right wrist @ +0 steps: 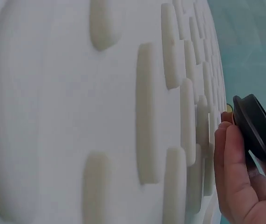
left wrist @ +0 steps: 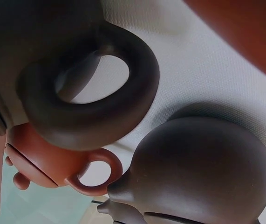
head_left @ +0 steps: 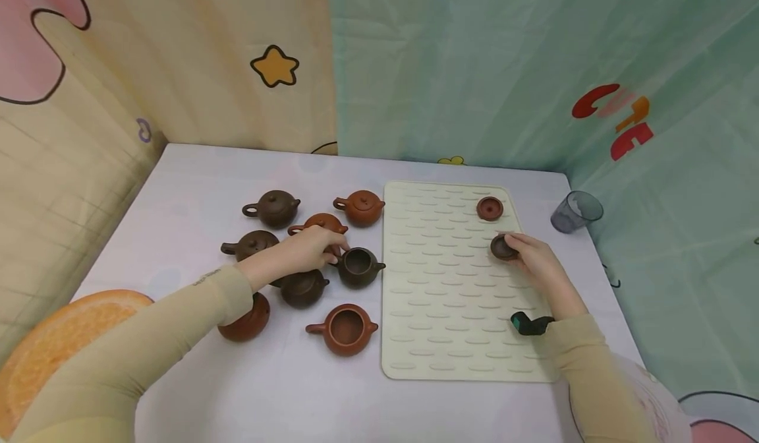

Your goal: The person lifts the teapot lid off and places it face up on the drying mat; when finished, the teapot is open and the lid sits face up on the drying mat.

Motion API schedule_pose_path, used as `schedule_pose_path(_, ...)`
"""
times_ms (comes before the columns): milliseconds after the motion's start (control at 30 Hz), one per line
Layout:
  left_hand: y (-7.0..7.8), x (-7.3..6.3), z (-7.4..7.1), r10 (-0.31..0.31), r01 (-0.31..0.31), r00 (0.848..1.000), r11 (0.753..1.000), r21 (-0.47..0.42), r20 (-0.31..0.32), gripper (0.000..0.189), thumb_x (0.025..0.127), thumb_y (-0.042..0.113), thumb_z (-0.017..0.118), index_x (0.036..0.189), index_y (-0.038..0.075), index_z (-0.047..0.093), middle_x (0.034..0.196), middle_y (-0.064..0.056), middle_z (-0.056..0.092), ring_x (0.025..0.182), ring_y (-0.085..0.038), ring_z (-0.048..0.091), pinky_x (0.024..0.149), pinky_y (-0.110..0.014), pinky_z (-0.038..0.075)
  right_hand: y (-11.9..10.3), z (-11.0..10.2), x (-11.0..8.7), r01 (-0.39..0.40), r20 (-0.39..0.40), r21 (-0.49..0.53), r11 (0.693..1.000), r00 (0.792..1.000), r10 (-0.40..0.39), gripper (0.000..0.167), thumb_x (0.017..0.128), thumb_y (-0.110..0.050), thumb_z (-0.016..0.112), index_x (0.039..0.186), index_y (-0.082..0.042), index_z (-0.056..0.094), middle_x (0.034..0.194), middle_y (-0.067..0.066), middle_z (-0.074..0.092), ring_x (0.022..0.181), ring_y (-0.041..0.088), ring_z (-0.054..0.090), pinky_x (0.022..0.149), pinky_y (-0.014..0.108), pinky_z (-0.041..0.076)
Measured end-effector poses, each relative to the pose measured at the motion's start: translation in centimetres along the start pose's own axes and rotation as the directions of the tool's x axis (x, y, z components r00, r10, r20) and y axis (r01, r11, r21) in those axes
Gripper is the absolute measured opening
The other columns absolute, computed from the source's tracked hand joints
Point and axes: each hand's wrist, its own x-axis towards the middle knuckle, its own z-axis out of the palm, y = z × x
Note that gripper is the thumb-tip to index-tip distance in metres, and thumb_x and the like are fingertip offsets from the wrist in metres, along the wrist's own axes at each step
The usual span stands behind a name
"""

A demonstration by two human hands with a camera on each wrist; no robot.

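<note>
In the head view, my right hand pinches a small dark brown teapot lid over the cream ribbed mat. The right wrist view shows fingers and thumb at the edge of this lid. At centre-left is my left hand, its fingertips right at the handle side of a lidless dark brown teapot. Up close in the left wrist view, the loop handle has no finger through it; whether the hand grips the pot I cannot tell. Nearer me sits a lidless red-brown teapot.
A red-brown lid lies on the mat's far part. Several teapots cluster around the left arm, including a dark one, an orange-brown one and a reddish one. A grey glass stands near the right table edge.
</note>
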Motion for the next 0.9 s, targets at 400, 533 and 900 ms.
schedule_pose_path(400,-0.1,0.0,-0.2,0.022,-0.022,1.000,1.000,0.005,-0.016,0.025,0.090,0.002,0.069,0.114,0.009,0.070,0.096,-0.006,0.074,0.090,-0.015,0.068,0.072,-0.027,0.054,0.9,-0.7,-0.3,0.045,0.002,-0.283,0.958,0.999,-0.046,0.057,0.103,-0.034,0.052,0.147,0.000,0.042,0.154,0.024,0.035,0.137,0.039,0.042,0.105,0.039,0.046)
schedule_pose_path(533,-0.1,0.0,-0.2,0.021,-0.021,1.000,1.000,0.009,-0.012,0.026,0.090,0.002,0.069,0.115,0.009,0.069,0.096,-0.005,0.074,0.089,-0.015,0.068,0.073,-0.028,0.054,0.9,-0.6,-0.4,0.044,-0.025,-0.349,0.936,0.998,-0.057,0.054,0.103,-0.032,0.051,0.146,0.000,0.044,0.149,0.026,0.043,0.130,0.038,0.050,0.097,0.035,0.051)
schedule_pose_path(900,0.3,0.4,-3.7,0.017,-0.013,0.997,0.999,0.049,-0.075,0.034,0.094,0.014,0.067,0.127,0.004,0.065,0.107,-0.009,0.072,0.097,-0.021,0.066,0.085,-0.039,0.053,-2.3,-0.2,-0.5,0.118,-0.011,-0.597,0.793,0.988,-0.155,0.055,0.105,-0.037,0.042,0.143,0.003,0.045,0.144,0.032,0.044,0.133,0.049,0.041,0.106,0.058,0.037)
